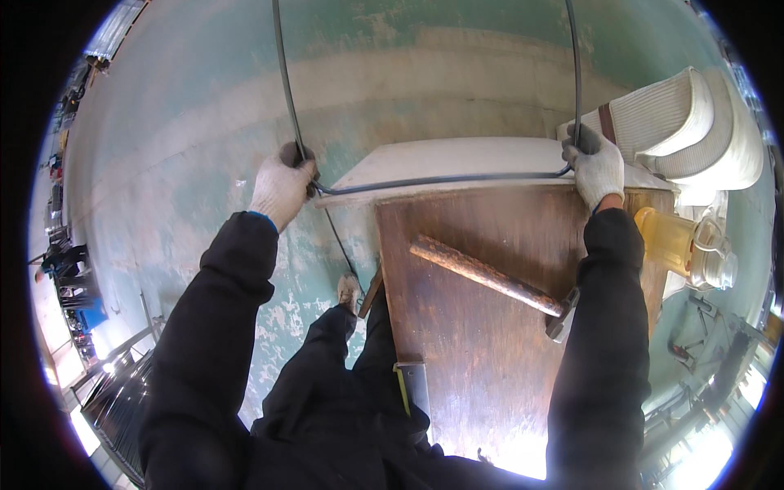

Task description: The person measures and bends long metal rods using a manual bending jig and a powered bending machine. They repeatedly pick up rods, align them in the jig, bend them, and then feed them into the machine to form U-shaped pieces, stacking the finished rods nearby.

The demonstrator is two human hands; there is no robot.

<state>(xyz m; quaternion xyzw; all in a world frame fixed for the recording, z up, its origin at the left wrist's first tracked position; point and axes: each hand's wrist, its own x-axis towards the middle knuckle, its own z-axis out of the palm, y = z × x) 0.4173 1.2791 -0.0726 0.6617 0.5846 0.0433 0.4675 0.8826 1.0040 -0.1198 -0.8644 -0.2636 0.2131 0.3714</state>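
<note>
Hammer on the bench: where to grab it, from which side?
Grip the hammer by its long rusty handle, near the free upper-left end, coming from above. It lies flat and diagonal on the wooden benchtop, with the handle bare. The head end sits partly hidden by the right forearm. Both the left hand and right hand are closed on the bent rod.

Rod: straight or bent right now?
Bent. The rod runs across the bench edge between left hand and right hand, turning upward at each.

both gloved hands, left hand [282, 186] and right hand [598, 167], grip a bent dark metal rod [441, 179]; a rusty-handled hammer [490, 278] lies on the brown wooden board [482, 359] (at five o'clock).
</note>
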